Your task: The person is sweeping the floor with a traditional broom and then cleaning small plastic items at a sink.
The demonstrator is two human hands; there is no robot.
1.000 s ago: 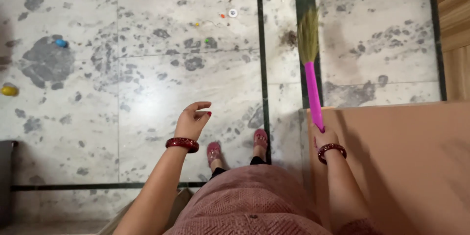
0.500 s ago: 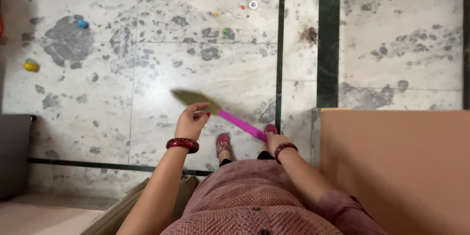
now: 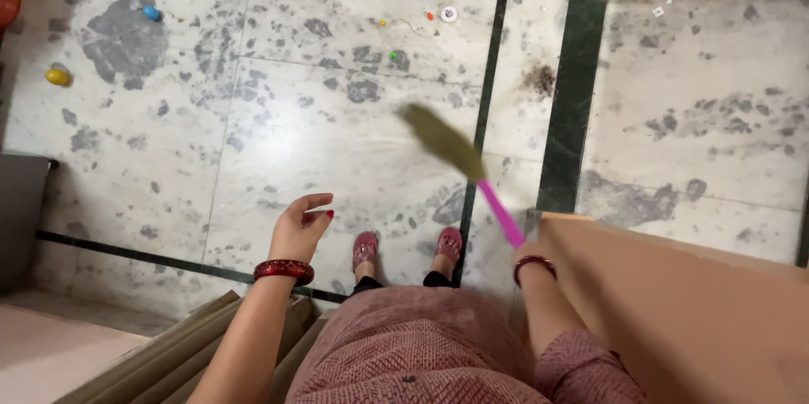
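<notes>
My right hand grips the pink handle of a grass broom, just above a red bangle. Its greenish bristle head is blurred, pointing up-left over the marble floor. My left hand hangs free in front of me, fingers loosely curled and apart, holding nothing, with a red bangle on that wrist. My feet in pink sandals stand on the floor between the two hands.
A brown board or cabinet top lies at my right. Small litter, a blue ball, a yellow ball and a dirt patch dot the floor. A dark bin stands left; stacked boards lie at lower left.
The broom swung from upright at the right down across to my left hand, then back toward the right, bristles now over the dark floor strip. My view shifted slightly.
</notes>
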